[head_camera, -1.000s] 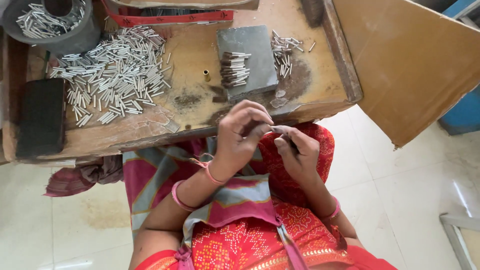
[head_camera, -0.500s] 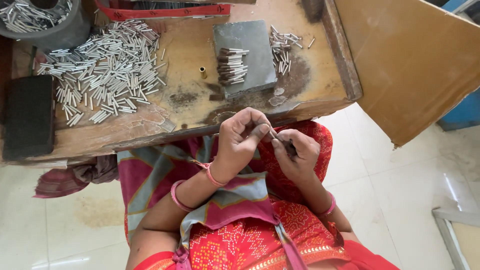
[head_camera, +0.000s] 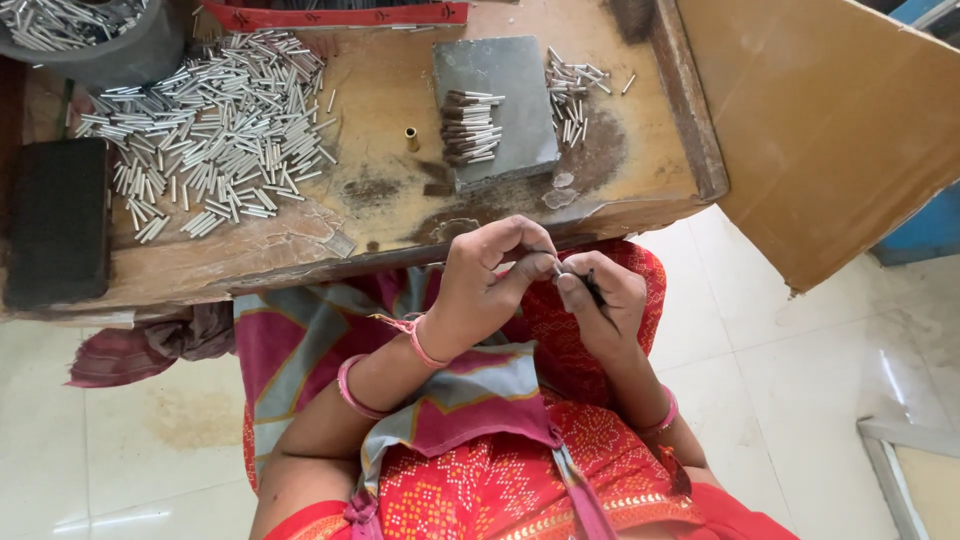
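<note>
Together, hands pinch thin tube.

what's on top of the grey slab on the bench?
On the flat grey rectangular slab lies a neat row of short silver tubes with dark ends, along its left half. The rest of its top is bare. What lies under the slab is hidden.

Head camera looks steeply down, close above the wooden workbench.
</note>
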